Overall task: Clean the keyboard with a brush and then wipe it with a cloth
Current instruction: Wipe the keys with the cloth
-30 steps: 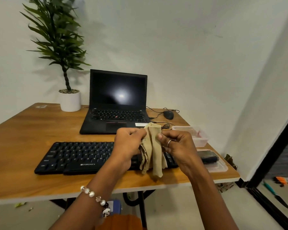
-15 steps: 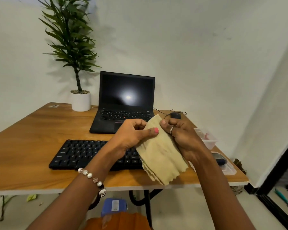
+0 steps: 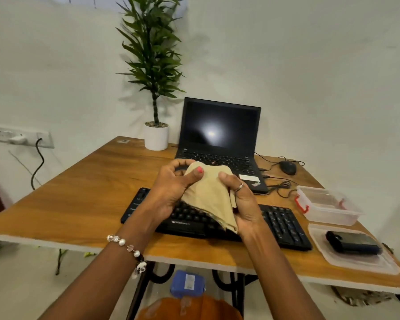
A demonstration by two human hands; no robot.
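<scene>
Beige and soft, a thin folded cloth [image 3: 209, 195] sits bunched between both hands, raised above the table and not touching anything below it. In the head view, the only one, the left hand [image 3: 171, 192] pinches the cloth's upper left part, thumb pressed on top of the fabric, while the right hand [image 3: 243, 202] is clamped on its right side, with a loose corner hanging down past the palm. The two hands are close together, joined only by the cloth.

Directly under them, the flat black plastic keyboard [image 3: 284, 224] lies along the near edge of the wooden table [image 3: 83, 204], its middle hidden by the hands. Nearer the far edge stands an open black laptop [image 3: 219, 137].

No brush can be made out with certainty; a dark object lies on a clear lid by the near right corner, too unclear to name. With the cloth gripped, the wiping step seems to be at hand, the fabric being arranged into a pad. The next move likely calls for lowering it onto the keys and drawing it across with light, even pressure, perhaps steadying the keyboard with one hand.
</scene>
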